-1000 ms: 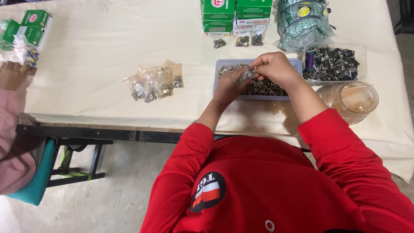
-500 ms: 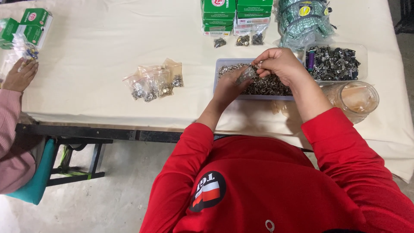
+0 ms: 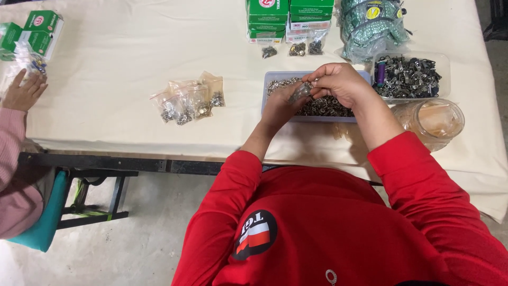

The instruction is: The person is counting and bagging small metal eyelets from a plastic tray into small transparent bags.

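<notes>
Long table (image 3: 132, 69) under a cream cloth, slightly creased; cloth edge hangs over a dark metal frame (image 3: 106, 164). Bare grey concrete floor (image 3: 132, 243) below.

Left hand (image 3: 283, 106) and right hand (image 3: 338, 82) meet over a shallow pale tray (image 3: 275, 78) of small metal parts, mid-table. Both hands curled, fingertips pinched together on a small clear bag (image 3: 301, 91) held between them just above the tray. What is inside the bag: cannot tell.

Left of the tray, a loose cluster of filled little bags (image 3: 190, 100) on the cloth. Green boxes (image 3: 288, 16) at the far edge. Right of the tray, a clear tub (image 3: 410, 77) of dark metal pieces, with a round plastic jar (image 3: 434, 122) near it.

Far left: another person's hand (image 3: 24, 92), pink sleeve, lying flat on the cloth, fingers spread.
</notes>
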